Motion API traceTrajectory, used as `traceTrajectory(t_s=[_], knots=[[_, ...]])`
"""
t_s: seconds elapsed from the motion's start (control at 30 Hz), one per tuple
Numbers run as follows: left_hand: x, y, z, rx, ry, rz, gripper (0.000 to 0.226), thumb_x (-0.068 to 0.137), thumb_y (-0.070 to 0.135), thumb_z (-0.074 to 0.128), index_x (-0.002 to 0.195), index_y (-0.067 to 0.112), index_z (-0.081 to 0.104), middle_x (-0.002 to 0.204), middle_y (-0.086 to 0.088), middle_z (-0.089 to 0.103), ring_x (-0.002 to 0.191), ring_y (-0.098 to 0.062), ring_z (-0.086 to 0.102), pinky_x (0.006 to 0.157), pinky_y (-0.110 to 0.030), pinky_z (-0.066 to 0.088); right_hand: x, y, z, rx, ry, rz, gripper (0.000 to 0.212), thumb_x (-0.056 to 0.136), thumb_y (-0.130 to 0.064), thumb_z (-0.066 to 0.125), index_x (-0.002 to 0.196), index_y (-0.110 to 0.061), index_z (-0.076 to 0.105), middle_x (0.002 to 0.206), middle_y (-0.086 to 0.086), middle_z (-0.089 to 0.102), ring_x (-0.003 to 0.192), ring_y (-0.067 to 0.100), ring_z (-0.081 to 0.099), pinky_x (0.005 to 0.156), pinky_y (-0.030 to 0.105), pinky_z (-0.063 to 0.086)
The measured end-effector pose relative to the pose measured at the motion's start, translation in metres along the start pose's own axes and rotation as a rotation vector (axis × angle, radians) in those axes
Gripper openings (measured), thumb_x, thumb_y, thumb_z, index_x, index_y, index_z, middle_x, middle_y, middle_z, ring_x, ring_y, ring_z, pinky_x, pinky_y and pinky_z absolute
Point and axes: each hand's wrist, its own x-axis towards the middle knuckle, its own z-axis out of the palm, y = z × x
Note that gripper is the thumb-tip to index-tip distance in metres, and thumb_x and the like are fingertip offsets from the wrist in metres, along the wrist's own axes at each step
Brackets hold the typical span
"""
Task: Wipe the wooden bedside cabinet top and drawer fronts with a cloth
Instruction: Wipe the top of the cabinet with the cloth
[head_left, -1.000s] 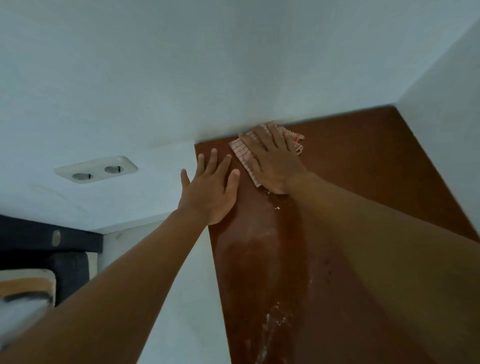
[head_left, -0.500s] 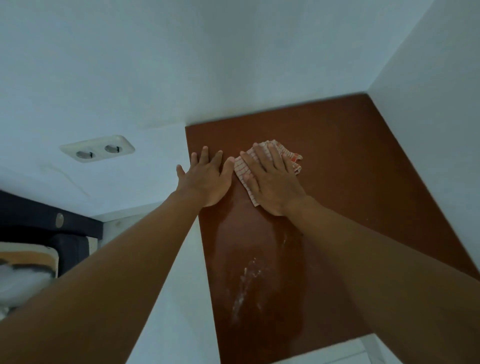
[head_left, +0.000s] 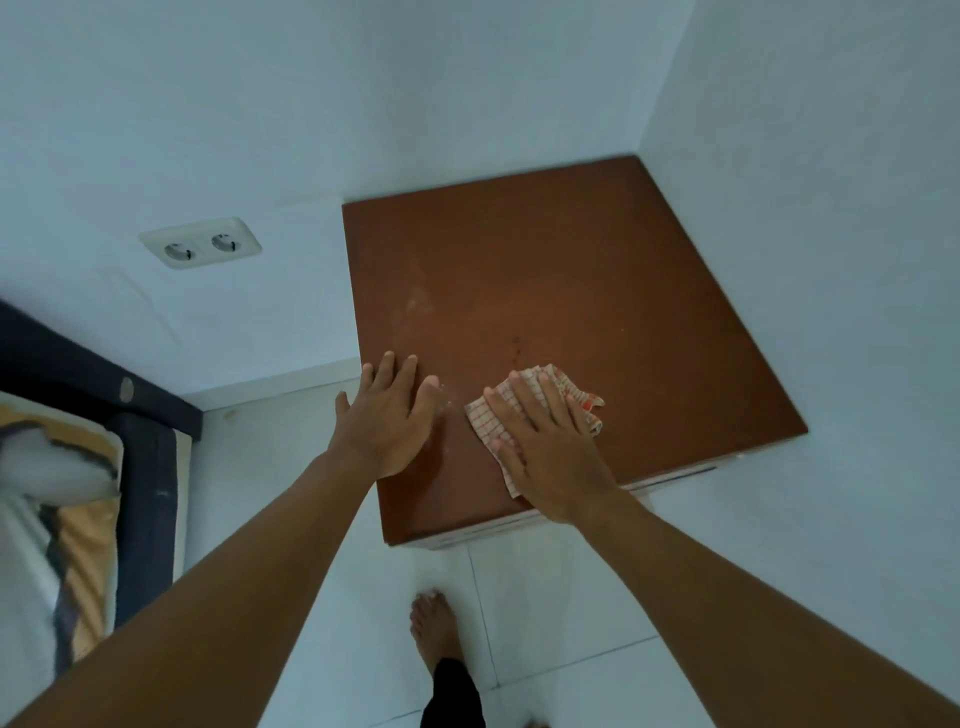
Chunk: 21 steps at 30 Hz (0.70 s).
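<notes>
Head view: right hand (head_left: 545, 457) flat, straight-fingered, on crumpled checked cloth (head_left: 577, 396); left hand (head_left: 387, 422) flat on square brown cabinet top (head_left: 571, 270).

One cabinet (head_left: 571, 260) carries one cloth (head_left: 480, 421), one left hand (head_left: 387, 415) and one right hand (head_left: 550, 457). Left of it hangs one socket plate (head_left: 200, 242); before it stands one foot (head_left: 434, 623).

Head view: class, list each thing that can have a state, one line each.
cabinet top: pale smears at left.
cloth: crumpled, pressed on the cabinet top.
right hand: fingers straight, pressing the cloth.
left hand: open, flat at the left edge.
wall socket: nothing plugged in.
</notes>
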Motion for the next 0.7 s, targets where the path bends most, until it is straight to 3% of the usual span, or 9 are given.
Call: traceTrajectory(t_s=[0.13,0.23,0.33,0.43,0.6,0.7], knots=[[-0.039,0.008,0.004,-0.015,0.008,0.007,0.067,0.102,0.059,0.011,0.161,0.029,0.014,0.170,0.001,0.003,0.156,-0.025,-0.002,0.121,-0.061,0.002,-0.061,0.008,0.011,0.093,0.032,-0.071,0.052,0.107,-0.028,0.037,0.159,-0.032,0.031,0.169,-0.002,0.024,0.159,0.028,0.009,0.125,0.051,0.024],[-0.056,0.010,0.004,-0.024,0.019,0.015,0.066,0.102,0.059,0.011,0.161,0.030,0.015,0.170,0.001,0.005,0.156,-0.025,-0.001,0.121,-0.061,0.002,-0.106,0.014,0.014,0.142,0.118,-0.121,0.066,0.094,0.004,0.040,0.154,-0.024,0.043,0.166,0.000,0.032,0.158,0.026,0.015,0.123,0.051,0.032],[-0.065,0.007,0.004,-0.010,0.021,0.020,0.067,0.101,0.061,0.009,0.160,0.030,0.015,0.170,0.001,0.006,0.156,-0.025,0.000,0.121,-0.062,0.003,-0.154,0.023,0.025,0.124,0.185,-0.064,0.078,0.077,0.019,0.055,0.145,-0.021,0.053,0.161,0.001,0.041,0.152,0.027,0.032,0.100,0.049,0.056],[-0.069,0.004,-0.001,0.000,0.014,0.011,0.069,0.100,0.062,0.008,0.161,0.030,0.013,0.170,0.001,0.005,0.156,-0.027,-0.001,0.121,-0.061,0.003,-0.187,0.033,0.033,0.153,0.152,0.035,0.094,0.065,0.027,0.070,0.144,-0.021,0.053,0.158,-0.004,0.040,0.144,0.030,0.044,0.084,0.044,0.063],[-0.063,-0.004,-0.018,0.012,0.028,-0.005,0.067,0.101,0.060,0.009,0.160,0.029,0.015,0.170,0.000,0.008,0.156,-0.029,0.002,0.122,-0.061,0.006,-0.163,0.024,-0.011,0.191,0.235,-0.126,0.075,0.083,0.015,0.068,0.149,-0.014,0.050,0.158,0.004,0.044,0.150,0.021,0.038,0.113,0.040,0.046],[-0.048,-0.009,-0.034,0.000,0.042,-0.020,0.066,0.101,0.059,0.011,0.160,0.030,0.017,0.169,-0.001,0.009,0.156,-0.028,0.002,0.122,-0.061,0.007,-0.099,0.010,-0.049,0.324,0.332,-0.126,0.054,0.098,0.005,0.058,0.148,-0.014,0.052,0.156,0.005,0.048,0.149,0.018,0.039,0.119,0.039,0.040]])
